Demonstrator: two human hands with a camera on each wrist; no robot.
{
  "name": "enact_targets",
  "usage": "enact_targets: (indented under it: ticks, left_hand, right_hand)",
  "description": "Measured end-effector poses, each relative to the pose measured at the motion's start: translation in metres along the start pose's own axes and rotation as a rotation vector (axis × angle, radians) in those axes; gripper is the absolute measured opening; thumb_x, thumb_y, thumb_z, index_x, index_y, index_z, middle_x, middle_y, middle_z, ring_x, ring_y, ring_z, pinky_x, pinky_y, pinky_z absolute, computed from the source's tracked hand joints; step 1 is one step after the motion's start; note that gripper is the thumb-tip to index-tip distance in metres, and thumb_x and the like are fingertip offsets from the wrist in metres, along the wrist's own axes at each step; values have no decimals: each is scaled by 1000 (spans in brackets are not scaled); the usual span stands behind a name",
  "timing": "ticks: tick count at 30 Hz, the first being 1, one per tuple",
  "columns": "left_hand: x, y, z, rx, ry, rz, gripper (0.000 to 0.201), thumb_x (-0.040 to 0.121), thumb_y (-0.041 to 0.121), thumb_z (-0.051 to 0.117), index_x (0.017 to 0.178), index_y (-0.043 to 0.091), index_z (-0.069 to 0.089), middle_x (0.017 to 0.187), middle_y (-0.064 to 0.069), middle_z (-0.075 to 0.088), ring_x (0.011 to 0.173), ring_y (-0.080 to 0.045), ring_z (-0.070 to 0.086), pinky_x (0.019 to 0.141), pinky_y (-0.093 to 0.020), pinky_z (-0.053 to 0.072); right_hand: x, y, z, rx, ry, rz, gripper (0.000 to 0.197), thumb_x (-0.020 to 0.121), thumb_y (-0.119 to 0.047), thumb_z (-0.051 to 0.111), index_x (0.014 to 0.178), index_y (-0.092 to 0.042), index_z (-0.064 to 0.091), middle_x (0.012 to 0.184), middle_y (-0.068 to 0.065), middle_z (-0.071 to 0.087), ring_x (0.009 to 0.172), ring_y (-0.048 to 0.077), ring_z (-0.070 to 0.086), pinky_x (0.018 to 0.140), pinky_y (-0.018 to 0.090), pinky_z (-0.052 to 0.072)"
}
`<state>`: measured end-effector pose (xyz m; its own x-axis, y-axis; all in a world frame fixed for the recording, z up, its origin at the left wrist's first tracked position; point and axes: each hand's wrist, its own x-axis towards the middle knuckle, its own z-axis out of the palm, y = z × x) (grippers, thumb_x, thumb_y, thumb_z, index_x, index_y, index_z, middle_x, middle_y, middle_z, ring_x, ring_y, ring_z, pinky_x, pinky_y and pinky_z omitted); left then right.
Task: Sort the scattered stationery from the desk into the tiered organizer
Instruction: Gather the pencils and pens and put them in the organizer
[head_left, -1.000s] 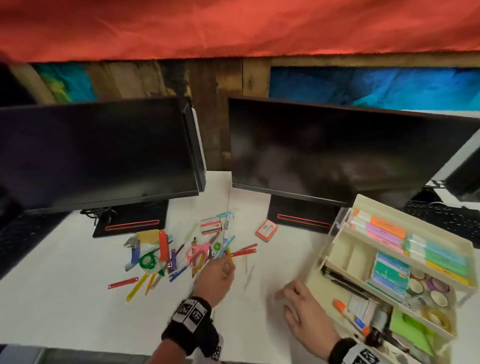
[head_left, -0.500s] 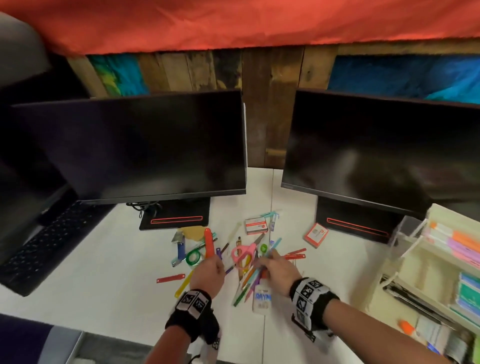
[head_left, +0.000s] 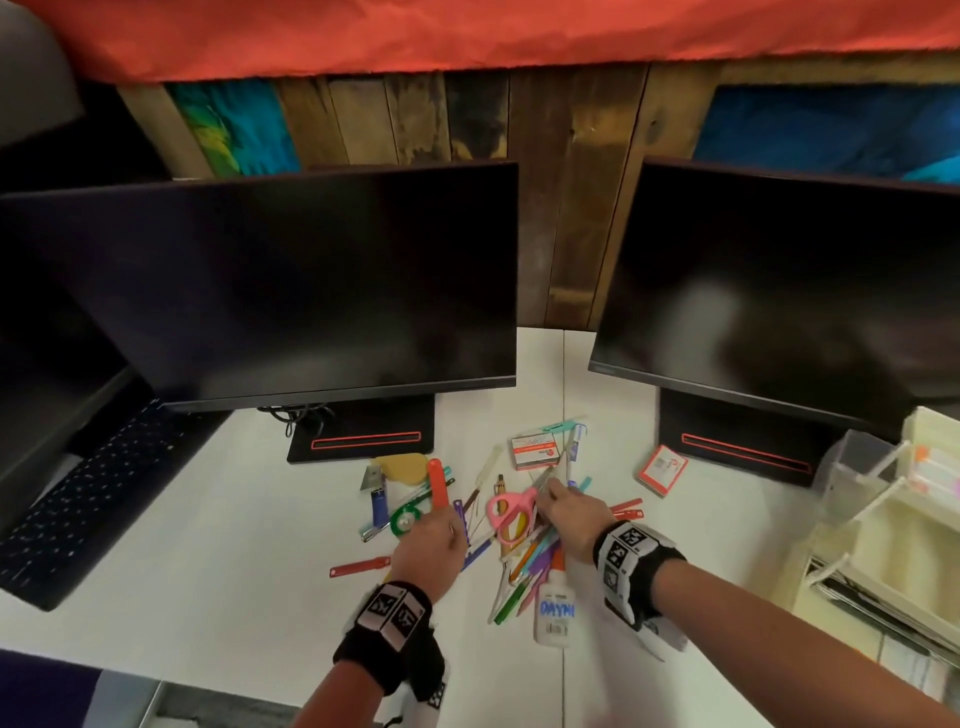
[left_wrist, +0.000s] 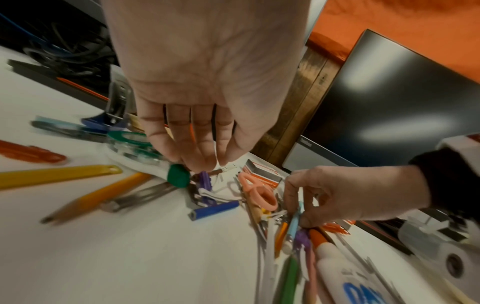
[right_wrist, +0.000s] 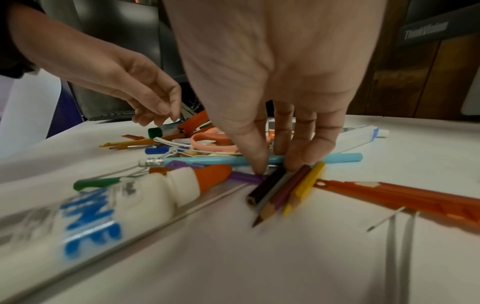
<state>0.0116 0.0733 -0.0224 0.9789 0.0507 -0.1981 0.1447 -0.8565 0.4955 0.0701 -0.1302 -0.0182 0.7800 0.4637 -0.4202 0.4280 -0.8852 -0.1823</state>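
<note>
Pencils (right_wrist: 283, 189) are now pinched by right hand (right_wrist: 280, 72), moved over from organizer (head_left: 878, 525).

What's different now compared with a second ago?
The right hand left its spot on the desk by the organizer and crossed to the stationery pile, where it now pinches pencils. The left hand stayed over the pile. The scissors and glue lie untouched.
</note>
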Motion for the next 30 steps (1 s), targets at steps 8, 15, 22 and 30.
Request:
enact_targets:
  ticks: [8,15,22,30]
  left_hand:
    - [7,24,9,24,-30,103,10,93,21,50,95,16,59,90,3,63,77,-9,53,66,-22,42]
    - [15,43,17,185,-189,-37,23,93,34,53,95,13,62,93,-2,67,86,-19,64,68,-28,46]
    - [25,58,23,251,-243,-149,35,88,42,59,106,12,60,104,-4,66,96,-22,65,71,-30,50]
    - [29,52,14,206,-290,-208,35,90,36,55,104,4,63,108,-10,67,100,-26,64,72,-29,48]
  right_hand:
    - [-1,12,-1,-35,-16,-56,51,85,-8,59,131,-16,39,133,6,40,114,27,46,91,42,49]
    - [-19,29,-15,-4,305,-38,12,96,-23,41,105,-21,49,111,-2,60,96,18,45,84,32,35]
    - [-36,51,-15,481,400,260,13,93,-10,39,104,-15,45,98,8,57,77,25,58,71,42,52]
    - [-45,56,13,569,285,498,17,94,-21,43,107,-15,54,101,10,66,88,28,61,77,36,50]
